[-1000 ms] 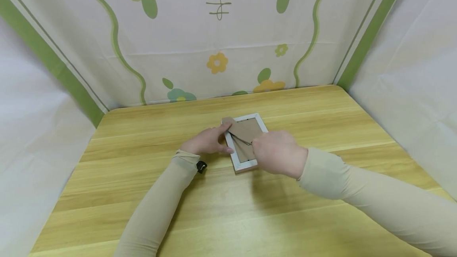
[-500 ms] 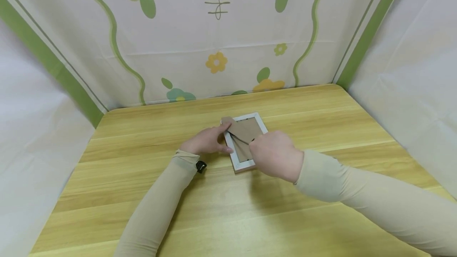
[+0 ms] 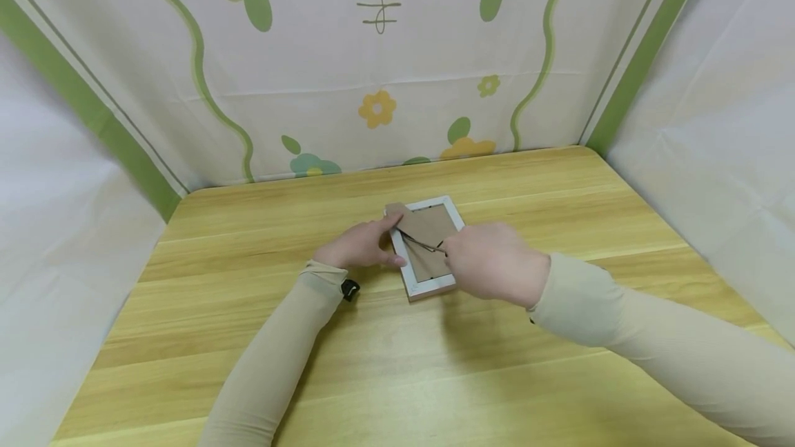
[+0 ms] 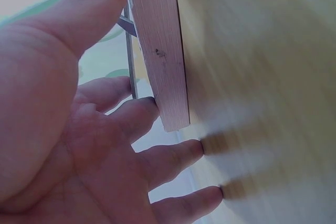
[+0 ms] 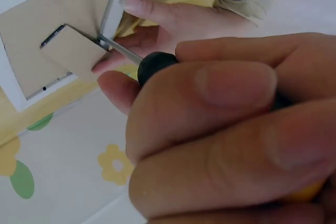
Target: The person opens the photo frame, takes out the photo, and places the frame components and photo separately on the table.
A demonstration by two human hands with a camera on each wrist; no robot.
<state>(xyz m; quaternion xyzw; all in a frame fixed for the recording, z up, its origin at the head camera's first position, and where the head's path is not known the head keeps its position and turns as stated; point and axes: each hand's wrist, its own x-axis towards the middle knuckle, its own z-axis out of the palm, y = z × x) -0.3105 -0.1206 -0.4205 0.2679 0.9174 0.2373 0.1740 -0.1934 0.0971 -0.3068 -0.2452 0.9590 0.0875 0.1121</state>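
Observation:
A picture frame (image 3: 425,288) with a white border lies back side up on the table, its brown stand leg (image 5: 76,53) raised at an angle from the backing board. My right hand (image 3: 493,264) grips a screwdriver (image 5: 155,65) by its dark handle. Its thin metal shaft (image 5: 123,51) reaches to the edge of the stand leg, where the tip meets it. My left hand (image 3: 360,245) steadies the frame's left side, thumb on the border and forefinger at the leg's end. In the left wrist view, its other fingers (image 4: 173,161) extend past the frame's corner to the tabletop.
The wood-grain table (image 3: 373,378) extends on all sides of the frame. Behind it hangs a white cloth (image 3: 323,54) with flowers, and plain white cloth (image 3: 720,157) stands at the sides. A small black device (image 3: 350,289) sits at my left wrist.
My right hand shifts slightly left, then back to the right with the screwdriver, so more of the shaft shows now. The left hand and the frame stay in place.

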